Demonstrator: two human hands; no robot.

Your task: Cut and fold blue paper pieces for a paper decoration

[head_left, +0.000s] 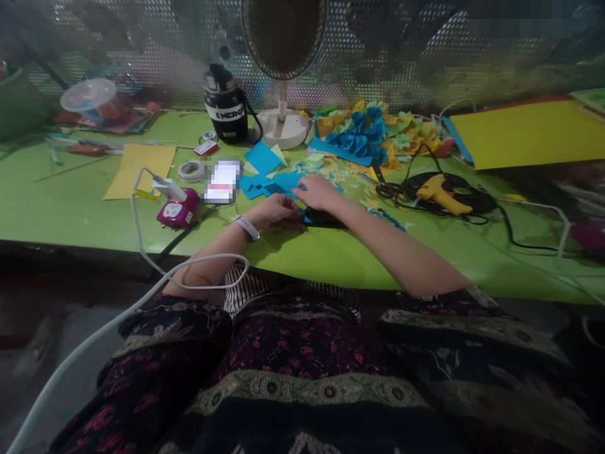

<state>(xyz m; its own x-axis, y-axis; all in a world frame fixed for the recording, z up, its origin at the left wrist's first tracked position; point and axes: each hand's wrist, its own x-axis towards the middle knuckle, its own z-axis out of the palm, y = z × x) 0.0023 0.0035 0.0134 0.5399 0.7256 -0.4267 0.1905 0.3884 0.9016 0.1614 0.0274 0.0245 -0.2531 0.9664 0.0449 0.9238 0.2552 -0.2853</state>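
Observation:
My left hand (pixel 278 210), with a white watch (pixel 247 227) on its wrist, rests on the green table (pixel 70 208), fingers curled over a small blue paper piece (pixel 308 219). Just beyond it, my right hand (pixel 319 192) lies on top of loose blue paper pieces (pixel 271 183), fingers bent and pressed down. A dark object (pixel 326 218) lies under the right wrist; what it is I cannot make out. Both hands nearly touch each other.
A yellow glue gun (pixel 442 194) with black cable lies right. Blue and yellow paper flowers (pixel 371 133) pile behind the hands. A fan (pixel 283 63), a black jar (pixel 225 107), tape roll (pixel 191 170), yellow sheets (pixel 529 133), a pink charger (pixel 178 211) with white cable stand around.

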